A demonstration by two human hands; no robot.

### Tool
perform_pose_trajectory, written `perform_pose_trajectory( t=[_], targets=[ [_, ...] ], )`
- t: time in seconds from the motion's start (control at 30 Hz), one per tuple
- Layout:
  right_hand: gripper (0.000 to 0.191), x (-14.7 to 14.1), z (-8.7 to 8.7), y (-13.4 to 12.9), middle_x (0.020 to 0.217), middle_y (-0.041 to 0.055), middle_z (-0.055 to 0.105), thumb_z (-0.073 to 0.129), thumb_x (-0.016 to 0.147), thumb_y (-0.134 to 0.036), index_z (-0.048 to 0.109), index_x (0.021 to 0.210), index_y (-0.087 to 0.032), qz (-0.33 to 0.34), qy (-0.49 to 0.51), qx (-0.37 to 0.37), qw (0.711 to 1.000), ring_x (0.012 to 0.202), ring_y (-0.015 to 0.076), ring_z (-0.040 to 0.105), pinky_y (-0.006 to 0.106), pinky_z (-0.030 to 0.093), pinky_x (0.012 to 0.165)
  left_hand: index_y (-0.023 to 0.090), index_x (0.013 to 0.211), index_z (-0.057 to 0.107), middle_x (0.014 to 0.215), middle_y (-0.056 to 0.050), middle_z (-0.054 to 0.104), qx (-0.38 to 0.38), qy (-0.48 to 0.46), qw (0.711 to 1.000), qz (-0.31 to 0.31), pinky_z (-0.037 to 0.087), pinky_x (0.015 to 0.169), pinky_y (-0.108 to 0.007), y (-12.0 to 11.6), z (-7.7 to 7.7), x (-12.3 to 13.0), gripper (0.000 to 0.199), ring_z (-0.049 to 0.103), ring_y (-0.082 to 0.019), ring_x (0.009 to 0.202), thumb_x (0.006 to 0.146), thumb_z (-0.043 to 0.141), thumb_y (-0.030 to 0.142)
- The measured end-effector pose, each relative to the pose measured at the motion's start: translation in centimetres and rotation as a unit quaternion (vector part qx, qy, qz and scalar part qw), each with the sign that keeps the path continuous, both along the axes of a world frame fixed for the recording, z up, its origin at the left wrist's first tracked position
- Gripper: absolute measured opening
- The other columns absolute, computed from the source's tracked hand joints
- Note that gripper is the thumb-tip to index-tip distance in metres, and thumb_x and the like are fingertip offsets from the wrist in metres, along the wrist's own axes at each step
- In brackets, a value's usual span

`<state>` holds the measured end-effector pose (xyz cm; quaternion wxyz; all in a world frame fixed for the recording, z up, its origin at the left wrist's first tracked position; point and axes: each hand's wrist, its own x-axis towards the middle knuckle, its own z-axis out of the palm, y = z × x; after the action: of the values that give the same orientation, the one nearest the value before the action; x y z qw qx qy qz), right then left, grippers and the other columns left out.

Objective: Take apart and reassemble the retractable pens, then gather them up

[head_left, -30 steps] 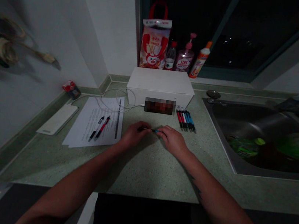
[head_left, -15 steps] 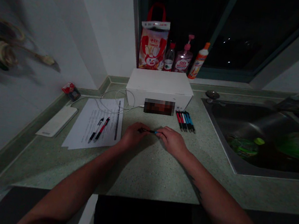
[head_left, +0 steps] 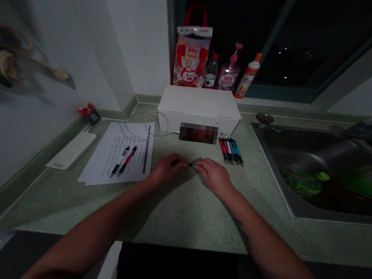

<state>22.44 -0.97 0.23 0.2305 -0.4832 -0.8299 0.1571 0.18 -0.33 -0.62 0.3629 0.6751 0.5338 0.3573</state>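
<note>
Speckled green countertop (head_left: pixel 188 218) — pen (head_left: pixel 191 164) crosswise, pinched between left hand (head_left: pixel 167 168) and right hand (head_left: pixel 213 176)

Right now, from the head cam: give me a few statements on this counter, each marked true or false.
1. The left hand and right hand both hold one pen between them. True.
2. A black pen and a red-and-black pen lie on the sheet of paper. True.
3. The row of pens lies on top of the white box. False: it lies on the counter, in front of the box.
4. The sink is left of the hands. False: it is right of them.
5. A pump bottle stands behind the white box. True.
</note>
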Motion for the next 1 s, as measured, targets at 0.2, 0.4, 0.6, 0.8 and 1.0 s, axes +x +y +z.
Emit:
perform_pose_trajectory(
  t=[0.2,0.4,0.6,0.8,1.0],
  targets=[
    [0.022,0.1,-0.9,0.5,0.095,0.0054,0.076,0.055,0.101,-0.026,0.077,0.105,-0.022,0.012,0.083,-0.071,0.994,0.086,0.0196,0.069,0.030,0.049,0.078,0.021,0.088,0.080,0.085,-0.006,0.077,0.105,0.039,0.993,-0.026,0.057,0.076,-0.036,0.1,0.0,-0.7,0.008,0.070,-0.022,0.078,0.084,0.075,0.025],
    [0.023,0.2,-1.0,0.7,0.074,0.0018,0.072,0.057,0.097,-0.033,0.077,0.096,-0.020,0.022,0.199,-0.138,0.970,0.071,0.0172,0.066,0.029,0.049,0.070,0.022,0.092,0.079,0.084,-0.006,0.076,0.194,0.054,0.979,-0.038,0.056,0.078,-0.037,0.1,-0.4,-0.9,0.008,0.068,-0.022,0.080,0.085,0.075,0.024],
    [0.033,0.6,-0.2,1.3,0.085,0.0049,0.076,0.074,0.082,-0.046,0.072,0.101,-0.020,-0.048,0.360,-0.159,0.918,0.071,0.0176,0.068,0.031,0.053,0.065,0.019,0.094,0.071,0.085,-0.004,0.073,0.121,0.032,0.992,0.029,0.053,0.072,-0.033,-0.1,-0.5,-0.3,0.013,0.065,-0.019,0.074,0.087,0.071,0.029],
    [0.054,0.5,-0.1,1.7,0.085,0.0042,0.076,0.079,0.077,-0.049,0.061,0.121,-0.022,-0.082,0.480,-0.179,0.855,0.062,0.0174,0.069,0.029,0.055,0.054,0.019,0.083,0.061,0.075,0.000,0.066,0.008,-0.021,0.992,-0.122,0.048,0.067,-0.027,-1.5,0.1,0.8,0.016,0.061,-0.016,0.070,0.085,0.069,0.033],
    [0.048,0.1,-0.3,1.4,0.071,0.0018,0.073,0.076,0.079,-0.050,0.069,0.116,-0.019,-0.096,0.458,-0.190,0.863,0.053,0.0157,0.064,0.032,0.056,0.054,0.019,0.082,0.059,0.073,0.002,0.060,-0.050,-0.040,0.984,-0.168,0.043,0.064,-0.027,-2.6,-0.3,1.9,0.025,0.054,-0.014,0.066,0.084,0.069,0.042]
  ],
)
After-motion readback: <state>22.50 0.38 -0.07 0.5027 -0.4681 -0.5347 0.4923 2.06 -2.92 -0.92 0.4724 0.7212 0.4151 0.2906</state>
